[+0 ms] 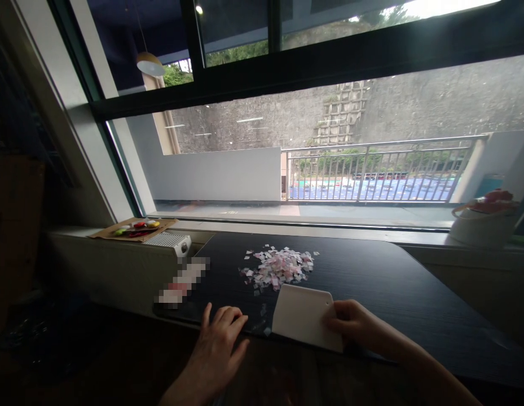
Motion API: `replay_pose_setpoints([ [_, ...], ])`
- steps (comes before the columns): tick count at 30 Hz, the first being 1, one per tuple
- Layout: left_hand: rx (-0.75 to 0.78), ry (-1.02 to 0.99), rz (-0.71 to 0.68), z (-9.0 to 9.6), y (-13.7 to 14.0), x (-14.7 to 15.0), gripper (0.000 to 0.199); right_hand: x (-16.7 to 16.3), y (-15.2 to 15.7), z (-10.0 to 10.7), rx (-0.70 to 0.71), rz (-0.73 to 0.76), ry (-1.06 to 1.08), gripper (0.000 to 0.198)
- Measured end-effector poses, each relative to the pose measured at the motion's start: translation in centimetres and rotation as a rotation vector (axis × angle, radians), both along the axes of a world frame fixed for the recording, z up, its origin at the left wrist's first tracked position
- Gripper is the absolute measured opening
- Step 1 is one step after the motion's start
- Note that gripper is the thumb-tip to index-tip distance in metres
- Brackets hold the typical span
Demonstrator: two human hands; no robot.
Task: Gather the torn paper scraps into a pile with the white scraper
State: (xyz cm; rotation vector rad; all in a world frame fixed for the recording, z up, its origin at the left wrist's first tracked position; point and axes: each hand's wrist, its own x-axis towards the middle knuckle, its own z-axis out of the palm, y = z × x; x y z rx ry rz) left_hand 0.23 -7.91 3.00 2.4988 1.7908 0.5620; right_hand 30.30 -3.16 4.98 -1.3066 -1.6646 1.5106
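Note:
My right hand (355,321) grips the right edge of a flat white plastic scraper (304,316), which has rounded corners and a small hole near its upper right. The scraper is tilted at the front edge of the dark table (371,270). Just beyond its upper edge lies a loose heap of small white and pinkish paper scraps (285,265). A few bluish bits (267,331) lie left of the scraper by the table edge. My left hand (223,332) is open with its fingers spread, at the table's front edge, holding nothing.
A blurred-out strip (185,282) lies on the table's left end. Beyond it, a white radiator (171,243) stands beside brown cardboard with colourful pieces (139,226) on the sill. A white container (481,225) sits at the right by the window, past which a railing (367,172) shows.

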Motion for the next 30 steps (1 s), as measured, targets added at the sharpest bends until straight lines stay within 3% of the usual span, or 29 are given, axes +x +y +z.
replay_pose_setpoints([
  [6, -0.018, -0.009, 0.005, -0.1, 0.0, 0.0, 0.036, -0.7, -0.1, -0.1, 0.011, 0.060, 0.041, 0.021],
  [11, -0.056, -0.002, 0.015, 0.4, -0.1, 0.3, 0.037, -1.8, 2.0, -0.3, 0.148, -0.115, 0.050, 0.024],
  [14, -0.074, 0.005, 0.023, 0.6, -0.2, 0.4, 0.037, -2.6, 3.3, -0.3, 0.179, -0.147, 0.000, 0.021],
  [25, -0.050, -0.024, 0.015, 0.4, -0.2, 0.1, 0.038, -2.8, 2.2, 0.6, 0.040, 0.045, -0.020, 0.017],
  [30, 0.006, -0.030, 0.037, 0.4, -0.2, -0.6, 0.036, -2.4, 2.4, 0.4, 0.044, -0.025, -0.008, 0.025],
])
